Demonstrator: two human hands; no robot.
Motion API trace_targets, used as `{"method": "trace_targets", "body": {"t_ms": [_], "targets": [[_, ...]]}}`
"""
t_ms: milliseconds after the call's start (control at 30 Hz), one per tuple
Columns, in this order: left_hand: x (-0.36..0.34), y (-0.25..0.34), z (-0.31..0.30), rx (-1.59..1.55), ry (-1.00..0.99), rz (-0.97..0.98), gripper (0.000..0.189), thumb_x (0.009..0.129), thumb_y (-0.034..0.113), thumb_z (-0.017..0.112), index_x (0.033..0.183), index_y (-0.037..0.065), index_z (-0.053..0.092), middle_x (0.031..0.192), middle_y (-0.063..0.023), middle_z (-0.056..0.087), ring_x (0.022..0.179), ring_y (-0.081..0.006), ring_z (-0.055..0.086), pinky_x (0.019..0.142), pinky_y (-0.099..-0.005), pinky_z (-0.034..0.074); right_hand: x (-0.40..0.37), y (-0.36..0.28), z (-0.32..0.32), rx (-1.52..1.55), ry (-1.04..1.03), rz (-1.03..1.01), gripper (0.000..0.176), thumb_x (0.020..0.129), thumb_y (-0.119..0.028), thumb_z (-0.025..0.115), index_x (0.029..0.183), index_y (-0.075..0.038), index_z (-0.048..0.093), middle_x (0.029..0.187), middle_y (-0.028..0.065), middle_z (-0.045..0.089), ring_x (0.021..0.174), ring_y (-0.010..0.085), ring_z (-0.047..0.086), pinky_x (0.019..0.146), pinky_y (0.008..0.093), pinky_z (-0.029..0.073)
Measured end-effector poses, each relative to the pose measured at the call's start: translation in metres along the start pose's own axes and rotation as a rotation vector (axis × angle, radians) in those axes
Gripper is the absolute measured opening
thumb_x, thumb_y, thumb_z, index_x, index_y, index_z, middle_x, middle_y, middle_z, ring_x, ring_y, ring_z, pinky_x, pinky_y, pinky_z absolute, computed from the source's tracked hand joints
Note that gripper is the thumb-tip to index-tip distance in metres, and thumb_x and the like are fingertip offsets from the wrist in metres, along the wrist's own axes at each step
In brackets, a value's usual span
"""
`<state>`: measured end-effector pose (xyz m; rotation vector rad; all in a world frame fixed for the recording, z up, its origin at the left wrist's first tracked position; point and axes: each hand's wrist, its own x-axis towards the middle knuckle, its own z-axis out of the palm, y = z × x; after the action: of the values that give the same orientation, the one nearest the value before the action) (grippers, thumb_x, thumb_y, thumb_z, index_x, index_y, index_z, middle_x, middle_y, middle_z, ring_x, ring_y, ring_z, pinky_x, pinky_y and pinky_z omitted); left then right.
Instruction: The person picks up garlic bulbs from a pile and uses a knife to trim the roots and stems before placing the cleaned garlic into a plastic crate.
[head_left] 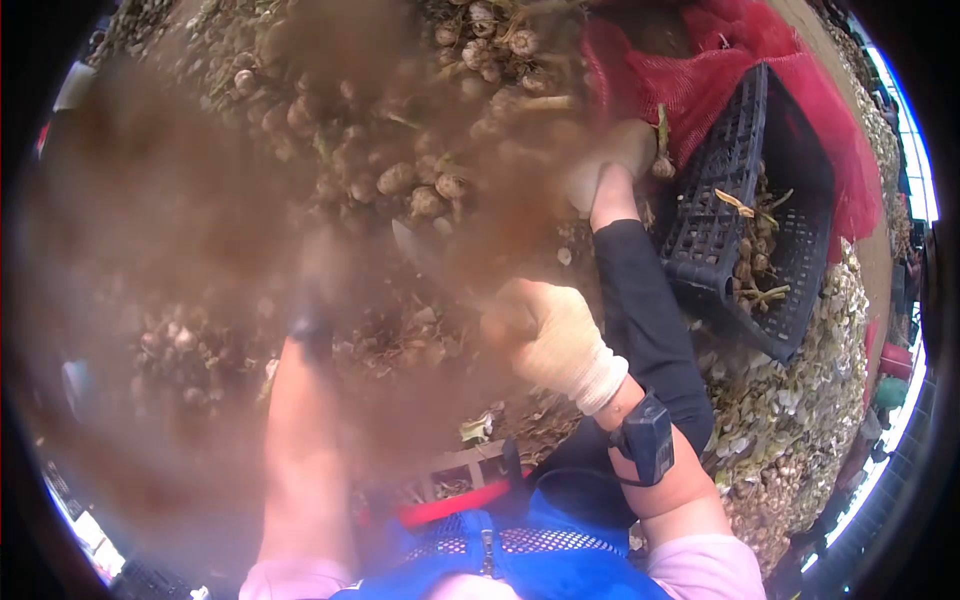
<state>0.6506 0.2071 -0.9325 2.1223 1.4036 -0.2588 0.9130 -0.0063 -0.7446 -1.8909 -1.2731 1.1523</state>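
Note:
My right hand [545, 335], in a pale work glove, is closed around a knife. The knife's blade [408, 241] points up and left, partly hidden by a brown smear over the view. Loose garlic bulbs [428, 200] lie in a heap just beyond the blade. My left hand [322, 262] reaches forward on the left side, but the smear hides its fingers, so what it holds or touches cannot be seen.
At right, a tilted black plastic crate [715, 215] holds some garlic with stalks, beside red mesh netting [840, 120]. My outstretched leg [650, 310] lies left of the crate. Garlic peelings [790, 400] cover the ground at right. Something red [455, 505] sits beneath me.

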Motion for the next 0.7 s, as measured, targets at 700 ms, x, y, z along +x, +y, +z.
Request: {"method": "trace_targets", "body": {"t_ms": [700], "targets": [[-0.213,0.147,-0.073,0.134,0.343,0.752,0.050,0.079,0.016,0.069,0.124,0.006,0.049,0.104,-0.0030,0.066,0.100,-0.0182,0.063,0.089,-0.0336,0.050,-0.044,-0.036,-0.002,-0.355,-0.042,-0.421,0.018,0.073,-0.017,0.068,0.087,-0.011,0.057,0.077,0.0109,0.062,0.076,0.0338,0.064,0.067,0.0447,0.051]]}}
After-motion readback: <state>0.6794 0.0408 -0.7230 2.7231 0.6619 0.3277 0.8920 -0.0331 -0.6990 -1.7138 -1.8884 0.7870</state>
